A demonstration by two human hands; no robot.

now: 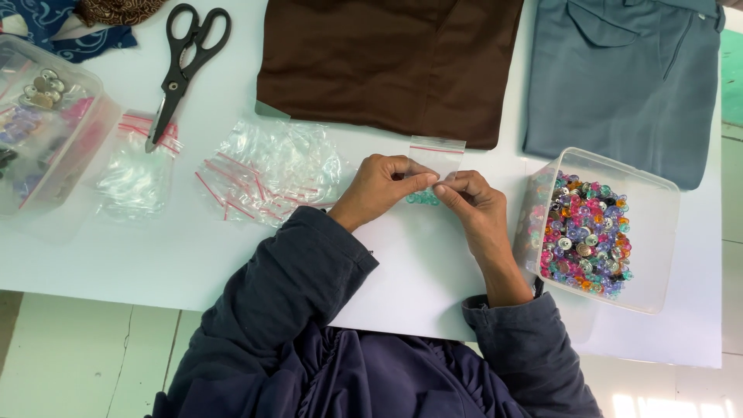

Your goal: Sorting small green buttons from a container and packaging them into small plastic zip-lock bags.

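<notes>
Fingertips of my left hand (379,186) and right hand (468,197) pinch a small clear zip bag (436,159) between them, just above the white table (193,248); teal beads (422,199) sit in its bottom. Right of my hands stands a clear tub of mixed coloured beads (586,234). Loose empty bags (271,170) lie to the left, near black scissors (184,66).

1. Small clear plastic zip bag (436,159), red stripe along the top, teal beads (422,199) inside.
2. Right, clear square plastic tub (664,203): pink, blue, orange and silver buttons (585,234).
3. Far side, plain brown folded cloth (391,62); beside it, grey-blue folded garment (627,77).
4. Black-handled scissors (183,66) far left.
5. White table (116,248); sleeves navy.
</notes>
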